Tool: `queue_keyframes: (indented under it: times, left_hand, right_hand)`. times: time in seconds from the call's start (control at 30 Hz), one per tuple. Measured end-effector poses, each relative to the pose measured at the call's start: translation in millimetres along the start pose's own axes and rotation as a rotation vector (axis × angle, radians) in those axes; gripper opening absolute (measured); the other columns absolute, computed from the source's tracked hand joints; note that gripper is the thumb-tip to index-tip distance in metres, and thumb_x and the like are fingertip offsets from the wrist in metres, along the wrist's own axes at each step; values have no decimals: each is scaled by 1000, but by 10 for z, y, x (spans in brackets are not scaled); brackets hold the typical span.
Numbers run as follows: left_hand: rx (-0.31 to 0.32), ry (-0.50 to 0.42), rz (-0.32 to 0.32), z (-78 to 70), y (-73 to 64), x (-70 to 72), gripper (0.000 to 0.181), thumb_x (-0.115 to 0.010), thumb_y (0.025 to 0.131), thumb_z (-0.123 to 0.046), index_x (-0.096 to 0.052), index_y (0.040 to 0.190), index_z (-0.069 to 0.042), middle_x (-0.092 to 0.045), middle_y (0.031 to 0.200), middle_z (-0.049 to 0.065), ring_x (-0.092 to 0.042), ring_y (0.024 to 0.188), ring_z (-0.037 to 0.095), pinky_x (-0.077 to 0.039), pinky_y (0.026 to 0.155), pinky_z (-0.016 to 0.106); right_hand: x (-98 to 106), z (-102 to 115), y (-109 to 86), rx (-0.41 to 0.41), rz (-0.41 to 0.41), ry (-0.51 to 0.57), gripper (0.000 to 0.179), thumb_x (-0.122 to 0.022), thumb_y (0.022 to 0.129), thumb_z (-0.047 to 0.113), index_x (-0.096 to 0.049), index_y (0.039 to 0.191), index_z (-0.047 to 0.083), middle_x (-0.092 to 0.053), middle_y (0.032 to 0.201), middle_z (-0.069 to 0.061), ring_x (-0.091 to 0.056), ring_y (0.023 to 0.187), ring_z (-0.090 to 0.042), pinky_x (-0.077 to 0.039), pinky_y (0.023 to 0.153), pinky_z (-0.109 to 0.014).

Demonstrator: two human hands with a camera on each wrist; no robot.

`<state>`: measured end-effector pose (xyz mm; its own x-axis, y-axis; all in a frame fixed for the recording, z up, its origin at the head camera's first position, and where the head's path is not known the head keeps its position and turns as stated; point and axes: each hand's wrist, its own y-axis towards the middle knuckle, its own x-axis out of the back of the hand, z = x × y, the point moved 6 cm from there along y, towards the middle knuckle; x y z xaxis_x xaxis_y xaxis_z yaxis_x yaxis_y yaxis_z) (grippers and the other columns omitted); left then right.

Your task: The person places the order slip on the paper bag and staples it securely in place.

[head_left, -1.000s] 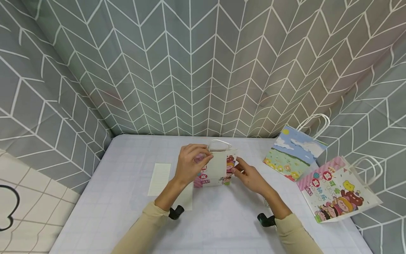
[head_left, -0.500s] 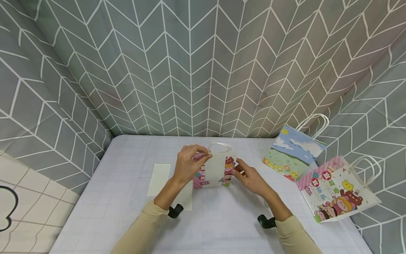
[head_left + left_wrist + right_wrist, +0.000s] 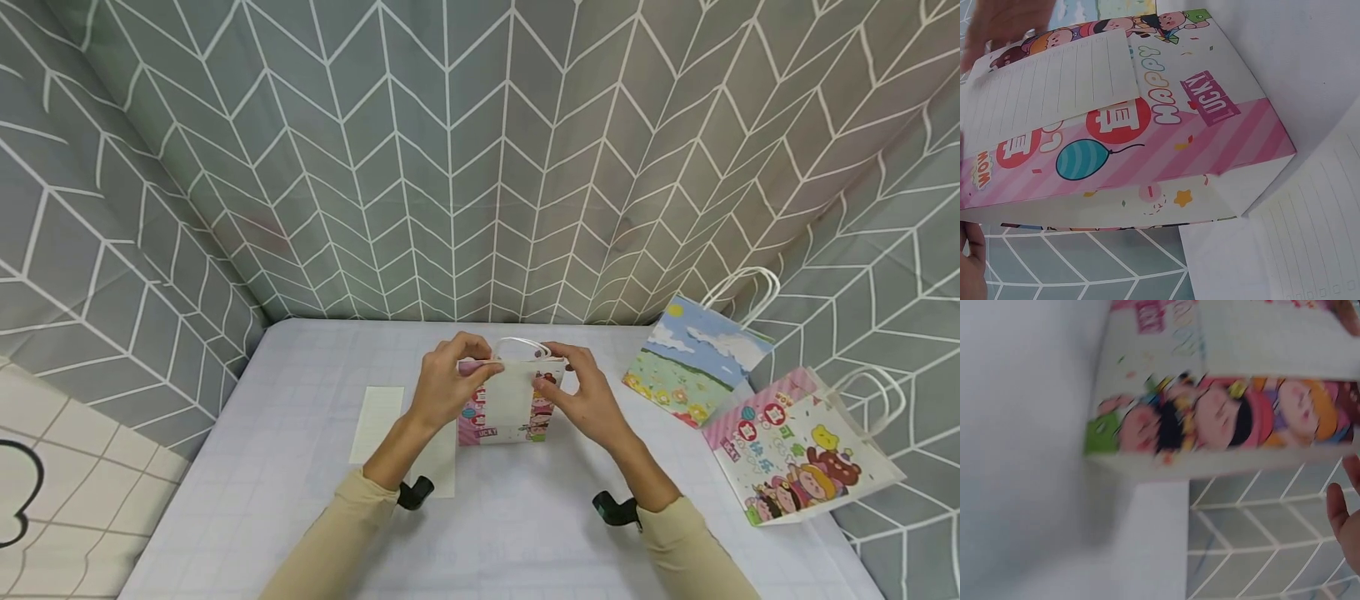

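Observation:
A small paper gift bag with pink stripes and cartoon figures stands upright on the table, its white handles at the top. A white lined sheet lies flat against its front. My left hand pinches the bag's upper left rim and the sheet's top corner, thumb in front. My right hand is at the upper right rim. Its thumb overlaps the front by the sheet and its fingers reach over the top. In the right wrist view its fingers are spread beyond the bag's side.
Two more lined sheets lie on the table to the left. On the right stand a blue landscape gift bag and a larger pink-striped gift bag. A patterned grey curtain hangs behind the table.
My right hand has moved up from the bag's right side to its upper right rim, with the thumb now over the front. My left hand keeps its pinch at the upper left.

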<state>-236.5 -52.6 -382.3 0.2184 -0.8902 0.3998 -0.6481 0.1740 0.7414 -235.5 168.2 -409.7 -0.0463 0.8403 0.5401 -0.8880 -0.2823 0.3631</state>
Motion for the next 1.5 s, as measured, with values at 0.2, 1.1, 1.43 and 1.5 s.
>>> queue_keyframes:
  times: [0.2, 1.1, 1.43, 1.5]
  left_hand:
    - [17, -2, 31, -10, 5, -19, 30, -88, 76, -16, -67, 98, -12, -76, 90, 1, -67, 85, 18, -51, 79, 40]
    - [60, 11, 43, 62, -59, -38, 22, -87, 78, -15, -79, 97, -7, -78, 93, 5, -69, 85, 28, -52, 77, 44]
    - [66, 16, 45, 59, -72, -47, 21, -86, 80, -20, -79, 97, -9, -78, 93, 3, -68, 88, 23, -51, 79, 45]
    - [66, 18, 44, 65, -73, -51, 21, -86, 80, -20, -79, 96, -9, -78, 93, 3, -68, 88, 23, -51, 79, 44]
  right_hand:
    - [-53, 157, 87, 85, -58, 39, 22, -72, 94, 18, -72, 116, 16, -65, 108, 0, -49, 105, -16, -44, 88, -41]
    - [-50, 154, 106, 102, -76, 40, 10, -71, 95, 19, -75, 104, 18, -66, 101, 8, -50, 100, -14, -43, 82, -35]
    - [-51, 157, 95, 113, -78, 23, 12, -71, 95, 19, -75, 106, 16, -67, 102, 6, -50, 100, -13, -45, 81, -35]
    - [-49, 158, 94, 109, -77, 21, 12, -71, 95, 19, -75, 107, 16, -66, 102, 7, -51, 100, -13, -45, 81, -35]
